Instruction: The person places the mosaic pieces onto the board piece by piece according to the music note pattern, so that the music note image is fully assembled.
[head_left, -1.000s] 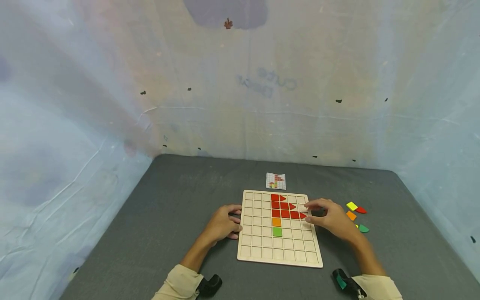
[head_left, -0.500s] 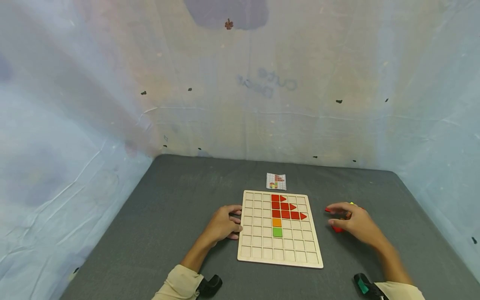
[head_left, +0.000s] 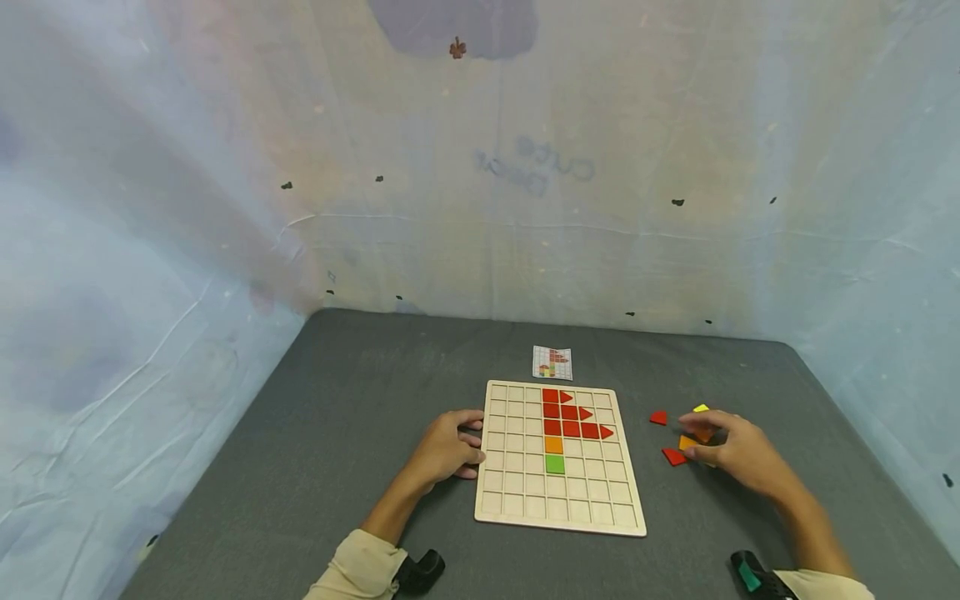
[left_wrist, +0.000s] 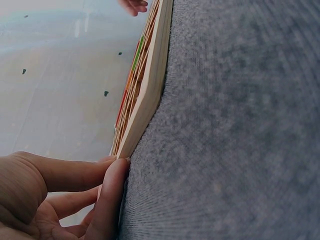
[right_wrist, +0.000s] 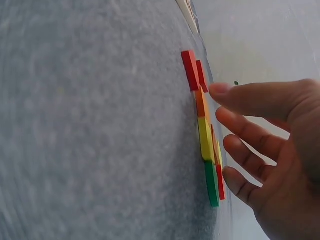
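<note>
A wooden grid board (head_left: 517,485) lies flat, with red squares (head_left: 571,428) and red pointed tiles (head_left: 606,432) in its upper rows. Below them sit an orange square (head_left: 552,445) and a green square (head_left: 554,464). At the board's left edge, my left hand (head_left: 442,450) touches the rim with thumb and fingertips. My right hand (head_left: 737,454) hovers over loose tiles on the right, thumb and fingers apart. An orange tile (head_left: 686,443) shows by its thumb. Two red curved tiles (head_left: 658,417) lie just left of it. In the right wrist view, yellow (right_wrist: 205,140) and green (right_wrist: 212,184) tiles also show.
A small printed card (head_left: 552,363) with a coloured grid pattern lies behind the board. Grey cloth covers the table (head_left: 375,375). Pale sheeting (head_left: 480,250) hangs around the back and sides.
My right hand has moved right from the board's edge to the loose tiles. Two red tiles beside it have come out from under the hand. The left hand and board have stayed put.
</note>
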